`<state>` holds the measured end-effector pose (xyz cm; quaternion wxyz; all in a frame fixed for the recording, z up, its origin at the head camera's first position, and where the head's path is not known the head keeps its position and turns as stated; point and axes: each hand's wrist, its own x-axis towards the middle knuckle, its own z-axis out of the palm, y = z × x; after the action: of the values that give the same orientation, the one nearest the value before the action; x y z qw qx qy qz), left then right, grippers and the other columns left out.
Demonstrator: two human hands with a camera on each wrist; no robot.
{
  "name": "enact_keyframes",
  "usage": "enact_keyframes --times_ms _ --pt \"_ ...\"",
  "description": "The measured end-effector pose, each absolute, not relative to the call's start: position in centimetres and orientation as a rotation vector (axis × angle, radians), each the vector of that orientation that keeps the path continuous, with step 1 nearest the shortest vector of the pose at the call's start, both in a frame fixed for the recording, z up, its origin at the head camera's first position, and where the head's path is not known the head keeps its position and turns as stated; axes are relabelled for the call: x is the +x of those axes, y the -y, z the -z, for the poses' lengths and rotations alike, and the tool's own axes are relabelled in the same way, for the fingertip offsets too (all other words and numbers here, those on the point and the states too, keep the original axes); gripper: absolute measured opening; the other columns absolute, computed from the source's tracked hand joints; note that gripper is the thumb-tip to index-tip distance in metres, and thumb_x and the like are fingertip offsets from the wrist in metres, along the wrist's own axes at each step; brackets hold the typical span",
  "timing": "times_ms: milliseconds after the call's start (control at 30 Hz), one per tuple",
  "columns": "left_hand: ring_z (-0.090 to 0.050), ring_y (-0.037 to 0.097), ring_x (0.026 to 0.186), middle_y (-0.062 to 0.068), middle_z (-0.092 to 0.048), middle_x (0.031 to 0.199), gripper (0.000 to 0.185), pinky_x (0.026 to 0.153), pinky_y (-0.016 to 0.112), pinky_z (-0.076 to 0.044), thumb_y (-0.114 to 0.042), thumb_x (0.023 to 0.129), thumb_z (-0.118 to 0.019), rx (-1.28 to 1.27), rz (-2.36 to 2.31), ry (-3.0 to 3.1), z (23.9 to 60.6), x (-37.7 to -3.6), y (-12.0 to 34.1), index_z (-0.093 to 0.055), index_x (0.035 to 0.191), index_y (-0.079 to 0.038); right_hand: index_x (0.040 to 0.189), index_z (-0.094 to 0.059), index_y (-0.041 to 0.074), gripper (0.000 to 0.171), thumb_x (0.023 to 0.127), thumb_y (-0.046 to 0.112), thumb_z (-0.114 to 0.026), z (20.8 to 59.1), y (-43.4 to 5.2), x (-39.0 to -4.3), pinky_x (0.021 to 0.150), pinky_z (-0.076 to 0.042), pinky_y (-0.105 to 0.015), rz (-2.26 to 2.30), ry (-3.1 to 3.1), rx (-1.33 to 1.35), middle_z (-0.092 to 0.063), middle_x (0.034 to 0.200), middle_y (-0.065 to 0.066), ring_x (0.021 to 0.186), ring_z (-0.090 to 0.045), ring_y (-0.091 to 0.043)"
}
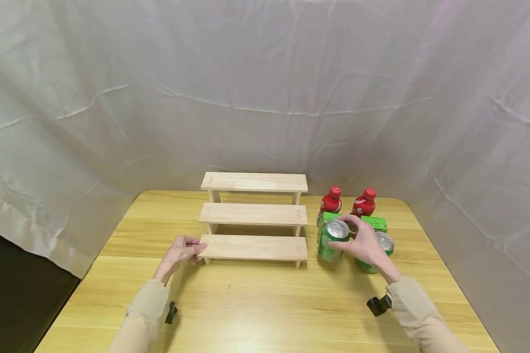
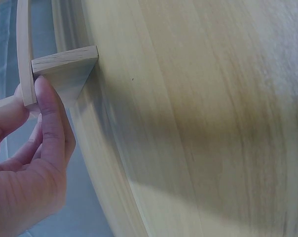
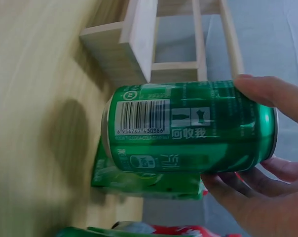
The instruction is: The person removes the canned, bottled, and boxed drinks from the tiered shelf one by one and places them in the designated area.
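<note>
A pale wooden three-step display rack [image 1: 253, 247] stands on the table. My left hand [image 1: 182, 252] pinches the left end of its lowest board between thumb and fingers; the left wrist view shows the board's edge [image 2: 25, 64] between them. To the right of the rack, my right hand [image 1: 365, 242] grips a green soda can [image 1: 328, 251] near its top. In the right wrist view the can [image 3: 193, 126] is off the table, barcode facing the camera. A second green can [image 1: 384, 241] stands behind the right hand, partly hidden by it.
Two red-capped bottles, one left [image 1: 330, 202] and one right [image 1: 364, 204], stand at the table's back right. Two green cartons, left [image 1: 331, 216] and right [image 1: 375, 223], are just in front of them. A pale curtain [image 1: 265, 98] surrounds the wooden table [image 1: 256, 314].
</note>
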<state>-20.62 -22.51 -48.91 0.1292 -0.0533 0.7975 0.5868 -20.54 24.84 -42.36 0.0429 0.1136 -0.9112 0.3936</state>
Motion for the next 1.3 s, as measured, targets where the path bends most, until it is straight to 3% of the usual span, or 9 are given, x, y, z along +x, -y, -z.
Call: enact_keyframes --times_ms 400,1300 --pt "-0.066 0.01 0.075 0.029 -0.069 0.102 0.05 0.076 0.032 -0.066 -0.008 0.1 -0.059 -0.108 -1.696 -2.311 49.0 -20.5 22.6 -0.041 0.129 0.028 0.128 -0.057 -0.004 0.066 0.075 0.018 -0.089 44.2 -25.7 -20.5 0.093 -0.056 -0.057 -1.138 2.818 0.311 -0.066 0.123 -0.027 0.113 -0.064 -0.045" --pt "-0.066 0.01 0.074 0.015 -0.071 0.094 0.042 0.074 0.027 -0.065 -0.008 0.1 -0.06 -0.102 -1.693 -2.313 49.2 -20.5 22.8 -0.05 0.123 0.025 0.134 -0.052 -0.005 0.067 0.082 0.023 -0.083 44.6 -25.8 -20.7 0.1 -0.048 -0.065 -1.017 2.94 0.249 -0.058 0.133 -0.032 0.123 -0.055 -0.051"
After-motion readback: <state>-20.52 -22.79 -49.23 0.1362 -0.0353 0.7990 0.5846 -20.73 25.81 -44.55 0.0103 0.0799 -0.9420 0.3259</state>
